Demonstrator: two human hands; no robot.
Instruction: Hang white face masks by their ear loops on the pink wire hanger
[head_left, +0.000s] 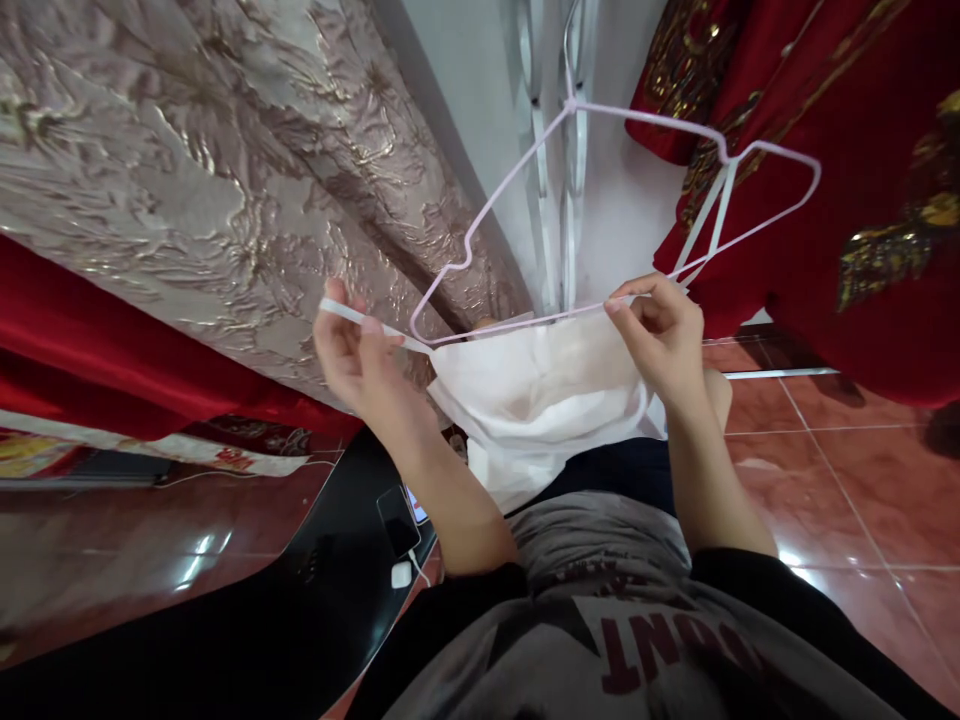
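Observation:
A pink hanger point(517, 172) hangs in front of me, its lower bar along the top edge of a white cloth garment point(536, 385). My left hand point(352, 350) holds a thin white strap point(375, 325) between thumb and fingers, drawn out to the left of the hanger's left corner. Pinched at the garment's upper right edge, beside the hanger's bar, is my right hand point(656, 325). Another white strap point(720, 210) is looped over the notch on the hanger's right arm. The garment hangs down over my lap.
Pale embossed fabric point(247, 170) fills the left, with red cloth point(150, 350) below it. Embroidered red garments point(840, 200) hang at the right. A black table point(285, 610) at lower left bears a phone point(398, 522) and a small white case point(401, 575). White metal uprights point(551, 190) stand behind the hanger.

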